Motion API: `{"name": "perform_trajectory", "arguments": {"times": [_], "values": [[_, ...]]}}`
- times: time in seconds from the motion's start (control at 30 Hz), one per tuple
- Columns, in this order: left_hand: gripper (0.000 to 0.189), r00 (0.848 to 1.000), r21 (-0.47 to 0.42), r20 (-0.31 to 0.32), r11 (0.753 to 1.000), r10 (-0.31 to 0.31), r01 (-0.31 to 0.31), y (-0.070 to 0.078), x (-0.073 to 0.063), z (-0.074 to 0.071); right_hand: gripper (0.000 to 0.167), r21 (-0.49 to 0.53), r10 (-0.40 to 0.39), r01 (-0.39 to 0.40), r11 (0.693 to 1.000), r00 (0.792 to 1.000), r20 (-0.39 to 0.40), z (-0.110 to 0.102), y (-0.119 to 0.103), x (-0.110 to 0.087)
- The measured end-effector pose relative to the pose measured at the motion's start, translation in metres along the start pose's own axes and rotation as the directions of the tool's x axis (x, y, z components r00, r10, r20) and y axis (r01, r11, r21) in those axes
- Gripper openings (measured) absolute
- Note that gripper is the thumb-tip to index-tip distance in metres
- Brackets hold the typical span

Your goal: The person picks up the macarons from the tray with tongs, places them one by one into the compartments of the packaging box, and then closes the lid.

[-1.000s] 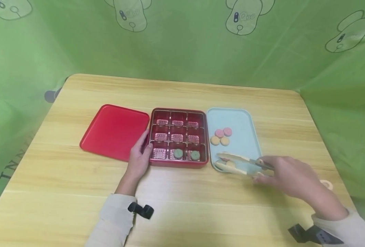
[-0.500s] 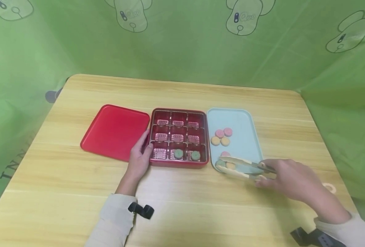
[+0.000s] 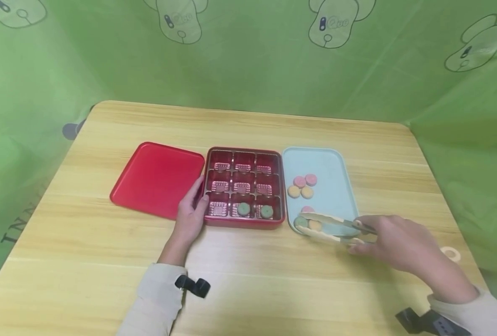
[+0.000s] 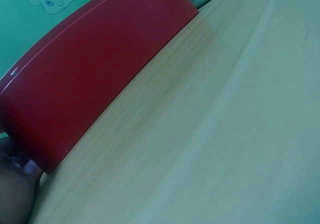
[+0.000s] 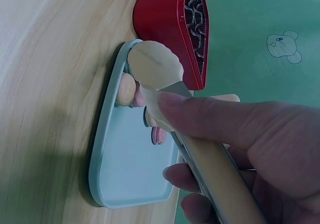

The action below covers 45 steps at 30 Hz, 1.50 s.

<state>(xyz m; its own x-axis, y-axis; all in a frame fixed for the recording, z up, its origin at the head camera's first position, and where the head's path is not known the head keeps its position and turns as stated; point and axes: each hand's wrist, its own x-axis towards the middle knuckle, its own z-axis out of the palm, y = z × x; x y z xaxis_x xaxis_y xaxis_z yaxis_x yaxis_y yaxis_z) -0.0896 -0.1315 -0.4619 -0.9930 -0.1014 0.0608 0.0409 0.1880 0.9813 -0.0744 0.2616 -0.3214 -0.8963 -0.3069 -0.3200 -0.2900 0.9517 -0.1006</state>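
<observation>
My left hand (image 3: 189, 217) holds the left side of a red compartment box (image 3: 245, 224), its thumb at the rim; some fingers are hidden behind the wall. Two green macarons (image 3: 243, 209) sit in separate front compartments. My right hand (image 3: 400, 242) grips a pair of tongs (image 3: 330, 219) with cream tips, spread over the front of a light blue tray (image 3: 328, 163). Between the tong arms lie a green macaron (image 3: 301, 222) and a yellow macaron (image 3: 315, 225). A pink macaron (image 3: 307, 209) shows just behind the upper arm. In the right wrist view, the tong head (image 5: 155, 64) covers the green macaron.
Farther back on the tray are two pink macarons (image 3: 311, 179) and two yellow macarons (image 3: 294, 191). A red lid (image 3: 158, 179) lies left of the box. The tray stands close against the box's right side. A cream ring (image 3: 451, 254) shows beside my right wrist.
The tongs have shifted slightly down and right, from over the pink macaron to around the green and yellow ones. My left hand and the box stay in place.
</observation>
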Motion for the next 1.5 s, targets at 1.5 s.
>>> {"name": "perform_trajectory", "arguments": {"times": [1.5], "values": [[0.055,1.000,0.002,0.002,1.000,-0.017,0.017,-0.0004,-0.0001,-0.0001,0.070,-0.037,0.031,-0.030,0.999,0.999,0.023,-0.0039,-0.0083,0.0051]]}}
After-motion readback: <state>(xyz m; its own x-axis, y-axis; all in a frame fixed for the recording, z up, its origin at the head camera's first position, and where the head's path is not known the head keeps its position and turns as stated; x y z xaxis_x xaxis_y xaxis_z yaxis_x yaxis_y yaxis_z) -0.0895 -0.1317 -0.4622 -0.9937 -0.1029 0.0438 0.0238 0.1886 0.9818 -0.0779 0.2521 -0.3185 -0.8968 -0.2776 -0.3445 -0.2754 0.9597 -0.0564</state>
